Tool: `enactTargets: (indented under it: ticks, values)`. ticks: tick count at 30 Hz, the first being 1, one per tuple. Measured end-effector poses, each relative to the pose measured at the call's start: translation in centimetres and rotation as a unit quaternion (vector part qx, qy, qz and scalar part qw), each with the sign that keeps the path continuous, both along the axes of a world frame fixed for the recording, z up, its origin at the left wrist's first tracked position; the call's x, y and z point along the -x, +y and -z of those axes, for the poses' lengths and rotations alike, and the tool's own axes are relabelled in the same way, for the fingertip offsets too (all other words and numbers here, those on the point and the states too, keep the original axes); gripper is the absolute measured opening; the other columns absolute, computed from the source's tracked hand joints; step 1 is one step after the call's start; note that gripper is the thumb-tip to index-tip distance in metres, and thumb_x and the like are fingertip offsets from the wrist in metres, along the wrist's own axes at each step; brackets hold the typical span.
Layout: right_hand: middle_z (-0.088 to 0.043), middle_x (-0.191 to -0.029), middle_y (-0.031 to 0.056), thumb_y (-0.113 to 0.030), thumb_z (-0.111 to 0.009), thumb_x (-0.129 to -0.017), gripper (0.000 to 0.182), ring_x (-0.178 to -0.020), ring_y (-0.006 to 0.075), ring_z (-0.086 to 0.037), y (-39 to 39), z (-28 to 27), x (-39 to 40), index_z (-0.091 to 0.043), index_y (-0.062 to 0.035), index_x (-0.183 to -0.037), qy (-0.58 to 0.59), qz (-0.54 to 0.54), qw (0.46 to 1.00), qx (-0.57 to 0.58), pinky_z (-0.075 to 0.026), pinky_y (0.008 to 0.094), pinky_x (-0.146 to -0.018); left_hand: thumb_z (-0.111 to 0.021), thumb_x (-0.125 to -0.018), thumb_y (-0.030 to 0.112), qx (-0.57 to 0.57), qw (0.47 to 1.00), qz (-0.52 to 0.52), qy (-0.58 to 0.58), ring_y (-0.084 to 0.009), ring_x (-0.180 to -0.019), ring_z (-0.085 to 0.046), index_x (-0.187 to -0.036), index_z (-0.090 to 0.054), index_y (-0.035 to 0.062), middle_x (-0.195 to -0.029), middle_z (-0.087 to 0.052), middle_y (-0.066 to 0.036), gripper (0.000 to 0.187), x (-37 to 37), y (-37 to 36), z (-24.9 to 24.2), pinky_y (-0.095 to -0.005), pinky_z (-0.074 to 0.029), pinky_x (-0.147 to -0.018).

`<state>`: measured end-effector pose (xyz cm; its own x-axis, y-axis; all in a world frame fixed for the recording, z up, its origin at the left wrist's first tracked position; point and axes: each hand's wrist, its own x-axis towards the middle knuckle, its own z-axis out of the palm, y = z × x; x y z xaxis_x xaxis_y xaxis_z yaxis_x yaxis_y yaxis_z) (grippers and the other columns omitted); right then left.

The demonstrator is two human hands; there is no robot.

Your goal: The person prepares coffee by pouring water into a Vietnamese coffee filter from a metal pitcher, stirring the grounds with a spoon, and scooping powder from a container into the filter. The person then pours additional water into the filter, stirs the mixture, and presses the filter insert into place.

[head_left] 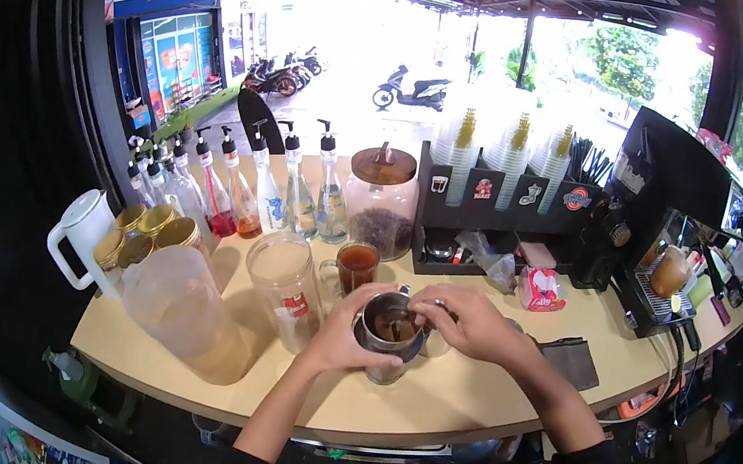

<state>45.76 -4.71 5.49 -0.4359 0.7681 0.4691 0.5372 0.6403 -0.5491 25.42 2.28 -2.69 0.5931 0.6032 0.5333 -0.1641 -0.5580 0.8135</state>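
Note:
A metal cup (393, 303) with brown liquid in it stands near the counter's front edge. My left hand (348, 333) is wrapped round its left side, thumb at the front. At the cup's right rim my right hand (465, 321) is closed in a pinch on a thin metal spoon (441, 305), its lower end dipping into the liquid. Just behind the cup is a glass mug (356, 268) of reddish-brown drink. To the left stands a clear plastic jar (285, 291) with a red label and pale contents low inside.
A frosted pitcher (180, 310), a white jug (84, 234) and gold-lidded jars (177, 233) fill the left side. Pump bottles (275, 185) line the back beside a lidded jar (383, 200). A cup organizer (510, 194), pink packet (541, 289) and coffee machine (668, 217) stand rightward.

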Motion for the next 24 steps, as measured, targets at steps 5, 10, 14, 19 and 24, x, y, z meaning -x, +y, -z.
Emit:
enactTargets:
  ticks: [5, 10, 14, 19, 24]
  values:
    - [-0.065, -0.082, 0.0142, -0.008, -0.05, -0.09, 0.015, -0.075, 0.0265, -0.064, -0.3, -1.2, 1.0, -0.06, 0.0008, -0.097, 0.005, -0.048, 0.997, 0.057, -0.05, 0.0345, -0.071, -0.089, -0.051, 0.032, -0.021, 0.987, -0.138, 0.078, -0.0205, -0.102, -0.06, -0.115, -0.054, 0.003, -0.109, -0.06, -0.01, 0.079, -0.4, -1.7, -1.0, -0.0344, -0.046, -0.093]
    - [-0.064, -0.08, 0.0135, -0.007, -0.049, -0.091, 0.015, -0.074, 0.0225, -0.065, 0.7, -0.6, -0.3, -0.059, 0.0021, -0.098, 0.014, -0.071, 0.995, 0.071, -0.051, 0.0333, -0.07, -0.088, -0.053, 0.031, 0.017, 0.983, -0.176, 0.048, -0.0186, -0.096, -0.063, -0.114, -0.055, 0.0027, -0.102, -0.065, -0.009, 0.075, -1.1, -3.0, -1.2, -0.0328, -0.048, -0.09]
    - [-0.064, -0.078, 0.013, -0.007, -0.049, -0.092, 0.015, -0.073, 0.0218, -0.065, 0.6, -0.5, -0.4, -0.059, 0.0022, -0.098, 0.025, -0.112, 0.991, 0.07, -0.051, 0.0327, -0.069, -0.088, -0.054, 0.03, 0.017, 0.973, -0.216, 0.074, -0.0186, -0.098, -0.063, -0.116, -0.054, 0.0025, -0.107, -0.065, -0.011, 0.076, -1.0, -3.6, -1.3, -0.0324, -0.048, -0.09]
    - [-0.065, -0.08, 0.0112, -0.008, -0.051, -0.092, 0.016, -0.074, 0.0189, -0.064, 1.4, 0.5, -0.7, -0.061, 0.0016, -0.099, 0.047, -0.107, 0.992, 0.049, -0.051, 0.031, -0.07, -0.087, -0.057, 0.026, 0.044, 0.98, -0.184, 0.057, -0.0171, -0.103, -0.06, -0.121, -0.051, 0.0026, -0.111, -0.063, -0.01, 0.078, -0.8, -3.3, -0.7, -0.0322, -0.047, -0.092]
    - [-0.066, -0.081, 0.0095, -0.009, -0.052, -0.093, 0.016, -0.076, 0.0157, -0.064, 1.6, 1.1, -0.8, -0.062, 0.0013, -0.1, 0.084, -0.112, 0.987, 0.072, -0.05, 0.0297, -0.071, -0.088, -0.056, 0.022, 0.036, 0.981, -0.185, 0.041, -0.0165, -0.104, -0.059, -0.124, -0.048, 0.0032, -0.113, -0.061, -0.009, 0.08, -1.0, -3.5, -0.7, -0.0322, -0.046, -0.093]
